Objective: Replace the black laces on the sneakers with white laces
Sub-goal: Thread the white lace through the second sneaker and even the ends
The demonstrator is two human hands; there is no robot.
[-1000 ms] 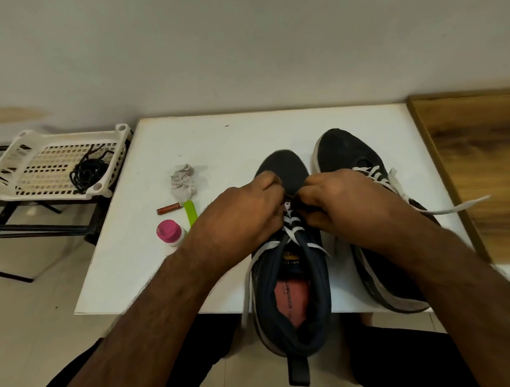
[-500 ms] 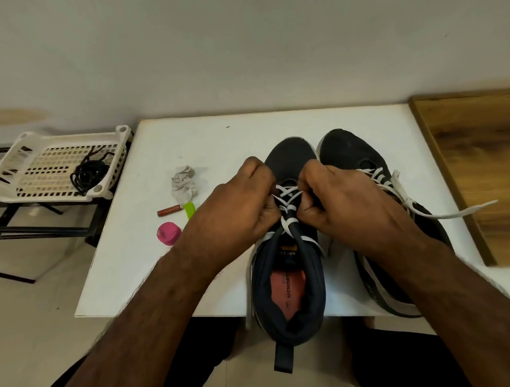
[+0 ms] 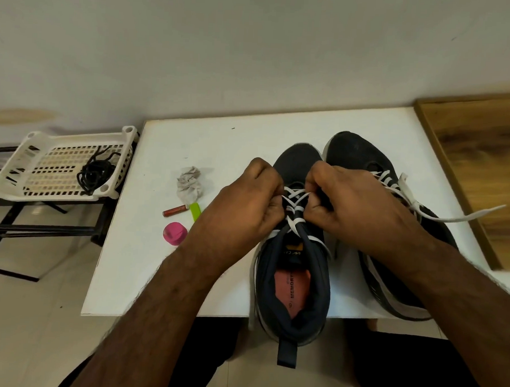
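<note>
A white plastic basket (image 3: 59, 167) on a black rack holds the bundled black laces (image 3: 94, 173). On the white desk (image 3: 157, 262) lie a crumpled tissue (image 3: 190, 182), a brown tube (image 3: 175, 210) and a pink cap (image 3: 174, 233). The left hand (image 3: 247, 204) and right hand (image 3: 355, 206) pinch the white lace (image 3: 294, 201) crisscrossing the near sneaker (image 3: 293, 282). Beside it, the other sneaker (image 3: 366, 157) carries a loose white lace (image 3: 457, 215).
</note>
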